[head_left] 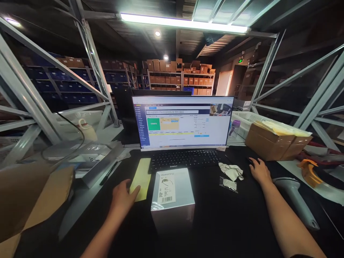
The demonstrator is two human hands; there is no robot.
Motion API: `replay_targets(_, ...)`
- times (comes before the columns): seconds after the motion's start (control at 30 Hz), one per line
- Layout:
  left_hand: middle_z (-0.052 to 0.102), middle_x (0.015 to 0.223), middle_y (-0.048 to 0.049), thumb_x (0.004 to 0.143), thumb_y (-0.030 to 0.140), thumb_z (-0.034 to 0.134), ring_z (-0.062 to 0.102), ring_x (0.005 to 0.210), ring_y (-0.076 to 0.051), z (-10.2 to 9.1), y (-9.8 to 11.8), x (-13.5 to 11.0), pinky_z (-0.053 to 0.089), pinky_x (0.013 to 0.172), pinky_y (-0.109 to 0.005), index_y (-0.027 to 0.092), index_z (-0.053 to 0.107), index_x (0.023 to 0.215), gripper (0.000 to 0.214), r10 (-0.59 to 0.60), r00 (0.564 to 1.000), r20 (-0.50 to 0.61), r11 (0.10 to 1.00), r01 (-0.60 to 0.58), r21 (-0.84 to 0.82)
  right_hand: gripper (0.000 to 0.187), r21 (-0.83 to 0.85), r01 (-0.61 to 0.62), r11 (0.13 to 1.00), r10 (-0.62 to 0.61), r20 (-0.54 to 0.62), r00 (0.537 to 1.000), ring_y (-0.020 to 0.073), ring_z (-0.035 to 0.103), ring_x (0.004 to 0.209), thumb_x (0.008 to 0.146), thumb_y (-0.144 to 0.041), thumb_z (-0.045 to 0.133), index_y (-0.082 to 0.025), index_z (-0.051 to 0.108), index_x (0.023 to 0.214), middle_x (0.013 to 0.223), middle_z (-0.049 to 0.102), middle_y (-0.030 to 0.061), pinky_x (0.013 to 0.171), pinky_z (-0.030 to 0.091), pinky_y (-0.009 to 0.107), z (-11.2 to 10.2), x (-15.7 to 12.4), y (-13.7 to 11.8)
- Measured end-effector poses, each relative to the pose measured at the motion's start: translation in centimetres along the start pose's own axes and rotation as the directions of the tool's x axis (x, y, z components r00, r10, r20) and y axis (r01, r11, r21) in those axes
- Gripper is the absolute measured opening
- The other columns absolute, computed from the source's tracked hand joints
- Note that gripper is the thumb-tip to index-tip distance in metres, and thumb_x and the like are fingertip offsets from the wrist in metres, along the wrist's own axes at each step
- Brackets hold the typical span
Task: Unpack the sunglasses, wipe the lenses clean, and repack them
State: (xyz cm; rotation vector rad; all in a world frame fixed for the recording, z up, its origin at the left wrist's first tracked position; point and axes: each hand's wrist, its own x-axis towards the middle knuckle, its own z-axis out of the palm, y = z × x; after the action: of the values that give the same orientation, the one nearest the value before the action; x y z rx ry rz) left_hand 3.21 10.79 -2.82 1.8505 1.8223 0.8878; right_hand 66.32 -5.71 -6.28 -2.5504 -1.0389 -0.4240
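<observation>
My left hand [124, 193] rests at the left of the desk, thumb and fingers apart, touching the edge of a yellow paper slip [144, 175]. Right of the slip stands a white box [184, 186] marked "Wakening", with a barcode label [167, 188] on its top. My right hand [260, 172] lies low on the dark mat at the right, fingers curved over what looks like a black computer mouse, mostly hidden. A grey barcode scanner [295, 199] lies beside my right forearm. Between the box and that hand are a crumpled white cloth [231, 171] and a small clear packet [228, 184].
A lit monitor [174, 134] stands behind a black keyboard [185, 159]. An open cardboard box [271, 141] is at the right, near an orange tape dispenser [310, 172]. Brown cardboard [34, 200] and a grey tray [99, 165] occupy the left. Metal posts frame the desk.
</observation>
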Motion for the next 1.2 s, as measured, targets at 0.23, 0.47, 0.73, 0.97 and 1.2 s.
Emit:
replay_targets(0.23, 0.065, 0.110, -0.0202, 0.061, 0.064, 0.057, 0.067, 0.102, -0.036, 0.2, -0.6, 0.6, 0.053, 0.091, -0.047, 0.010, 0.057, 0.120, 0.080, -0.098, 0.994, 0.057, 0.986, 0.105, -0.133, 0.045, -0.006, -0.008, 1.000, 0.008, 0.015, 1.000, 0.0334, 0.054, 0.123, 0.096, -0.032, 0.041, -0.024, 0.054, 0.139, 0.144, 0.043, 0.0185, 0.100, 0.045, 0.047, -0.8, -0.3, -0.5)
replay_targets(0.47, 0.064, 0.120, -0.0166, 0.061, 0.059, 0.058, 0.063, 0.111, -0.035, -0.1, 0.2, 0.5, 0.048, 0.099, -0.047, 0.015, 0.058, 0.113, 0.068, -0.135, 0.991, 0.026, 0.954, 0.137, -0.267, 0.046, -0.026, -0.022, 0.999, 0.023, 0.030, 0.999, 0.0329, 0.055, 0.123, 0.097, -0.033, 0.041, -0.025, 0.052, 0.141, 0.144, 0.042, 0.0178, 0.101, 0.044, 0.047, -1.1, -0.6, -1.1)
replay_targets(0.73, 0.065, 0.117, -0.0165, 0.053, 0.056, 0.059, 0.063, 0.109, -0.036, -0.5, 1.4, 0.1, 0.048, 0.100, -0.050, 0.016, 0.056, 0.109, 0.068, -0.111, 0.993, 0.047, 0.933, 0.120, -0.339, 0.046, -0.030, -0.032, 0.999, 0.032, 0.028, 0.999, 0.0313, 0.054, 0.124, 0.096, -0.031, 0.043, -0.027, 0.052, 0.141, 0.144, 0.042, 0.0155, 0.103, 0.043, 0.046, -0.9, -0.5, -1.0)
replay_targets(0.97, 0.064, 0.121, -0.0172, 0.055, 0.053, 0.060, 0.061, 0.114, -0.037, 0.5, -0.4, 1.0, 0.045, 0.104, -0.052, 0.017, 0.057, 0.109, 0.065, -0.080, 0.997, 0.021, 0.942, 0.083, -0.326, 0.046, -0.028, -0.031, 0.999, 0.032, 0.031, 0.999, 0.0323, 0.055, 0.122, 0.095, -0.032, 0.044, -0.027, 0.052, 0.140, 0.144, 0.042, 0.0163, 0.102, 0.043, 0.049, -0.8, -0.4, -1.0)
replay_targets(1.2, 0.069, 0.112, -0.0162, 0.061, 0.052, 0.058, 0.067, 0.102, -0.035, 0.4, -0.4, 0.9, 0.052, 0.095, -0.048, 0.016, 0.060, 0.108, 0.059, -0.060, 0.998, -0.015, 0.973, 0.056, -0.225, 0.045, -0.024, -0.028, 0.999, 0.029, 0.036, 0.999, 0.0322, 0.054, 0.124, 0.097, -0.032, 0.042, -0.027, 0.052, 0.141, 0.145, 0.041, 0.0168, 0.103, 0.043, 0.047, -1.1, -0.6, -1.2)
